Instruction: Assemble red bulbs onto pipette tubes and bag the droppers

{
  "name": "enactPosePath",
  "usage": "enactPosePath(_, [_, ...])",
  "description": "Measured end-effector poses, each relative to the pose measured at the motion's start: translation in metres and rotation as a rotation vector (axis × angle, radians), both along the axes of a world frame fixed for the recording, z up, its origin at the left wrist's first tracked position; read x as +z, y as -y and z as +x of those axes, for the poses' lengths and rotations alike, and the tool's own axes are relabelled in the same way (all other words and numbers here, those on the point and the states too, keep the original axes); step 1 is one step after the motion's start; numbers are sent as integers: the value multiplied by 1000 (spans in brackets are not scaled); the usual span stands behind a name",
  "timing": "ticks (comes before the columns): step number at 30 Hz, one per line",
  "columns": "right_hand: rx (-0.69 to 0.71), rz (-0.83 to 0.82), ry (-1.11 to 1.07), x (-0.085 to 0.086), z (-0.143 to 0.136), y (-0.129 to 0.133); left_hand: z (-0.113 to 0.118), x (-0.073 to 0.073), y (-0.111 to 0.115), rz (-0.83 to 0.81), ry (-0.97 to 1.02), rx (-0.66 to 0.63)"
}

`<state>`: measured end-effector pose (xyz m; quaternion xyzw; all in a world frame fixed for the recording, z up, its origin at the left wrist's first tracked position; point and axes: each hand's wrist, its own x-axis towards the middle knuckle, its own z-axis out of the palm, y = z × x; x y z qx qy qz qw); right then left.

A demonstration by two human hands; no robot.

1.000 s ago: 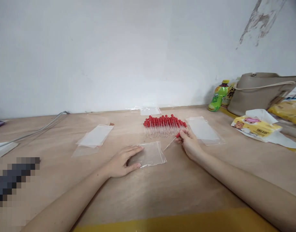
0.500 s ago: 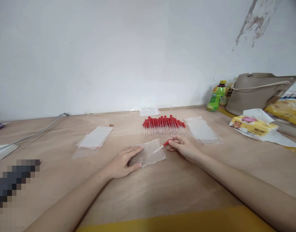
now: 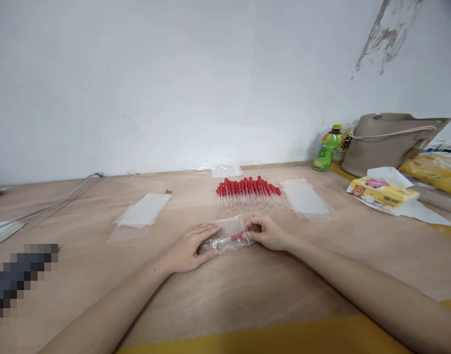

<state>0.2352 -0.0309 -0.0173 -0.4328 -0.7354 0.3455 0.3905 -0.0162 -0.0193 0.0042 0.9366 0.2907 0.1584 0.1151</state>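
Observation:
A clear plastic bag [image 3: 229, 226] lies flat on the table in front of me. My left hand [image 3: 196, 246] rests on its left end, fingers and thumb spread. Inside the bag is a red-capped dropper [image 3: 237, 236], its clear stem pointing left. At the bag's right-hand opening, my right hand [image 3: 264, 232] has thumb and fingers pinched around the dropper's red end, with the fingertips partly within the bag. Just beyond lies a row of several red-topped droppers [image 3: 247, 187], stems toward me.
Stacks of clear bags lie at the left [image 3: 146, 209], at the right [image 3: 306, 196] and by the wall [image 3: 226, 171]. Farther right are a green bottle [image 3: 325, 150], a tissue pack [image 3: 385, 194] and a grey bag [image 3: 387, 142]. A cable [image 3: 63, 199] runs at the left.
My right hand has moved left and slightly down, carrying the red-capped dropper deeper into the clear bag. My left hand has stayed on the bag's left end.

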Motion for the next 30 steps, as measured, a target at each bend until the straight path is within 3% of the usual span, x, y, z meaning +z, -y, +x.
enactPosePath(6, [144, 88, 58, 2, 3, -5, 2, 1, 1, -21, 13, -5])
enactPosePath(8, [60, 94, 95, 5, 10, -13, 2, 2, 1, -33, 36, -8])
enactPosePath(12, [-321, 188, 189, 15, 19, -39, -2, 1, 2, -36, 104, 1])
enactPosePath(15, [-517, 230, 382, 26, 14, -63, -5, -1, 0, -52, 122, -1])
enactPosePath(24, [-702, 196, 528, 41, -41, -132, -7, -5, -4, -132, 124, -81])
enactPosePath(30, [-773, 102, 456, 38, -51, -158, -9, -3, -5, -170, 76, -98])
